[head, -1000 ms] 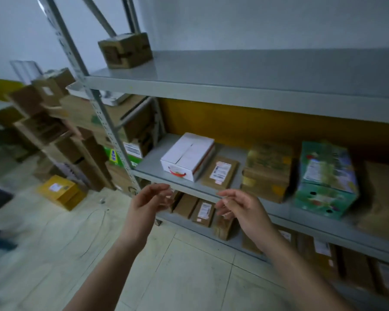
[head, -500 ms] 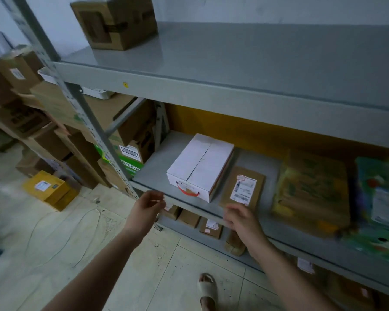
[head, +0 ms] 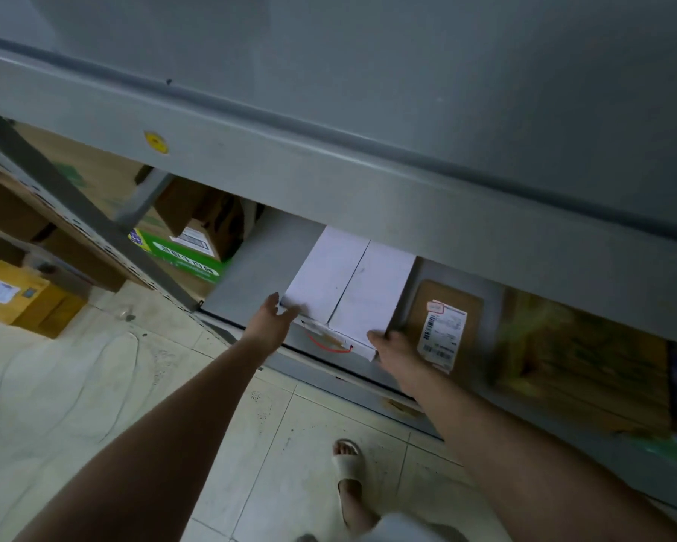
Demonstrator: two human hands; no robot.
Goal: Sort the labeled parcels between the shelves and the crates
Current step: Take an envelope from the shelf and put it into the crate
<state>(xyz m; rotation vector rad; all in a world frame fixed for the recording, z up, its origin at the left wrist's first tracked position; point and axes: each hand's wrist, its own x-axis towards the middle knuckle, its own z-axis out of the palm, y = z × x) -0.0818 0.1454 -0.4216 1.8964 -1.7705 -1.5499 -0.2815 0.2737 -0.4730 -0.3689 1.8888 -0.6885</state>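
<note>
We see a grey metal upper shelf (head: pixel 329 181) filling the far top of the view, with one small yellow sticker (head: pixel 156 142) on its front edge. Below it runs the grey lower shelf (head: pixel 258 267), and near us lies a pale tiled floor (head: pixel 94 404). One slanted shelf post (head: pixel 74 213) crosses on the left. On the right of the lower shelf sits one blurred yellow-green bundle (head: pixel 579 354); we cannot tell what it is. On the left, past the post, brown cartons are stacked, among them one green carton (head: pixel 180 260). The white box (head: pixel 348 283) rests on the lower shelf, its near end at the front edge, with a red curved mark on that end. Just to its right one flat brown parcel (head: pixel 462 307) lies flat, with one white label (head: pixel 441 334) on top. One yellow box (head: pixel 20 295) with a label stands on the floor at far left. Our left hand (head: pixel 270 322) is spread, its fingertips touching the white box's near left corner. Our right hand (head: pixel 395 350) is at the near right corner, between box and parcel; blur hides how its fingers lie. One foot in a pale sandal (head: pixel 348 463) stands on the tiles.
</note>
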